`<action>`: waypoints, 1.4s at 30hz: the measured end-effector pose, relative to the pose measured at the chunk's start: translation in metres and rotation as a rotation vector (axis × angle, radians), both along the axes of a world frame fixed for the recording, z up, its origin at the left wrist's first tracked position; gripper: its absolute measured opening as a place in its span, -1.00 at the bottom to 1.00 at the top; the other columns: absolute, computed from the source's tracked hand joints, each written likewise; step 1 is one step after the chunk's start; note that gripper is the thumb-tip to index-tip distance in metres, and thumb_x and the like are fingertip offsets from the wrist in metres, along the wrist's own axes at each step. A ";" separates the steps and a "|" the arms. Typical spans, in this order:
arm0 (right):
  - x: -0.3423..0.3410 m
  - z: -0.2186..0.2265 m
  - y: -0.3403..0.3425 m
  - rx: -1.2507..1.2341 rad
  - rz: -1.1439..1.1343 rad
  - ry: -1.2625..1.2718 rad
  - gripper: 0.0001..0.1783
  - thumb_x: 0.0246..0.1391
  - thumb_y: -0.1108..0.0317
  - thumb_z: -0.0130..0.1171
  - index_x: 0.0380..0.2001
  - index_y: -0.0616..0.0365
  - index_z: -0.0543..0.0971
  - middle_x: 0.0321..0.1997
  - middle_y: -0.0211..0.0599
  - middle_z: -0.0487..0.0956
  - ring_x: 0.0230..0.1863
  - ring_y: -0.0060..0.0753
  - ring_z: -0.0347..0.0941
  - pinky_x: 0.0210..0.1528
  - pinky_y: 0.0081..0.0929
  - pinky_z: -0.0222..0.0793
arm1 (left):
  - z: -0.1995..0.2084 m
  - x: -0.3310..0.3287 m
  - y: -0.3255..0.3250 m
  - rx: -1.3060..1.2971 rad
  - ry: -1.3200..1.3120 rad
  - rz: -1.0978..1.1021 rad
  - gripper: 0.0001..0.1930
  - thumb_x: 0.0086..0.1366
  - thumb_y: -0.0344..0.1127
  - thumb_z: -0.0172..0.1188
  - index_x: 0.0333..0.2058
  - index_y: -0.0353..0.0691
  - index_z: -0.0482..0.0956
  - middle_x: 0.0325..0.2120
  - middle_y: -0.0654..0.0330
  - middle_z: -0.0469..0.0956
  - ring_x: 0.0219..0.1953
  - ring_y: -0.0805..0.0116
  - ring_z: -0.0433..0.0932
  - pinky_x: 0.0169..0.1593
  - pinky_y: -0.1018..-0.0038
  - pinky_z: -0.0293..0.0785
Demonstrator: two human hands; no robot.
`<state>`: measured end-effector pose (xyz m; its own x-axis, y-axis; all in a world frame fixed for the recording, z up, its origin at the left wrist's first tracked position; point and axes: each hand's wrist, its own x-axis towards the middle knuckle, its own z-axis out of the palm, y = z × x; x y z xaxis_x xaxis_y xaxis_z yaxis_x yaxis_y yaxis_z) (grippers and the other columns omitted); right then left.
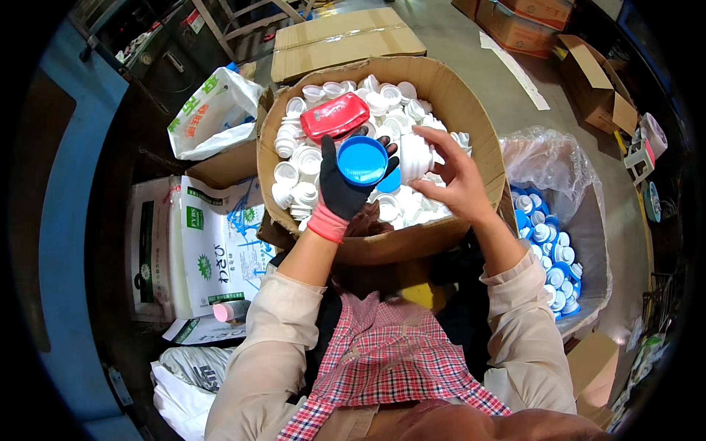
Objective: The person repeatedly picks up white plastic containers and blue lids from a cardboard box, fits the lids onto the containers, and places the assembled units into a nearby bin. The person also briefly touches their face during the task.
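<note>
Fingers (328, 153) clasp a round blue plastic cap (362, 162), left hand (340, 189) seemingly steadying it. Right hand (465, 182) pinches a ribbed white plastic cap (417, 156).

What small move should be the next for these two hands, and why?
Probably bring the white plastic piece in the right hand to the round blue cap: the cap lies in the gloved left hand, rim facing the camera, apart from the white piece; the container at right holds blue-and-white pieces.
</note>
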<state>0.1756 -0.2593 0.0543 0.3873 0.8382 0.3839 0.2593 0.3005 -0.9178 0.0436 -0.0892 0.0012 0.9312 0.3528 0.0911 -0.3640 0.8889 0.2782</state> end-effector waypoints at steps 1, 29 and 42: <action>-0.012 0.003 0.001 0.001 -0.079 -0.104 -0.27 -0.18 0.44 0.37 0.15 0.06 0.39 0.09 -0.30 0.38 0.06 -0.35 0.35 -0.02 -0.45 0.42 | -0.004 0.002 -0.001 0.120 0.049 0.057 -0.19 0.30 0.37 -0.18 0.24 -0.24 0.16 0.18 -0.21 0.25 0.23 -0.13 0.28 0.28 -0.03 0.20; -0.051 0.003 0.011 0.093 -0.270 -0.684 -0.22 -0.34 0.48 0.44 0.09 0.14 0.42 -0.10 -0.11 0.38 -0.08 -0.07 0.38 -0.08 -0.29 0.38 | 0.012 -0.021 -0.031 0.723 0.026 0.258 -0.16 0.25 0.23 0.04 0.28 -0.31 0.11 0.15 0.03 0.35 0.16 0.22 0.38 0.21 0.32 0.32; -0.019 -0.014 0.021 -0.097 0.217 0.382 -0.40 0.05 0.30 0.33 0.13 0.23 0.38 -0.01 -0.33 0.49 0.03 -0.47 0.41 0.08 -0.46 0.35 | 0.029 -0.019 -0.031 0.918 0.146 0.341 -0.27 0.11 -0.19 0.23 0.23 -0.41 0.25 0.13 0.05 0.40 0.07 0.34 0.45 0.13 0.44 0.35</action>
<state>0.1566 -0.2384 0.0400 0.2973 0.9408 0.1628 -0.1630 0.2180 -0.9623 0.0246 -0.1202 0.0299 0.8167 0.4540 0.3562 -0.4680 0.1598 0.8692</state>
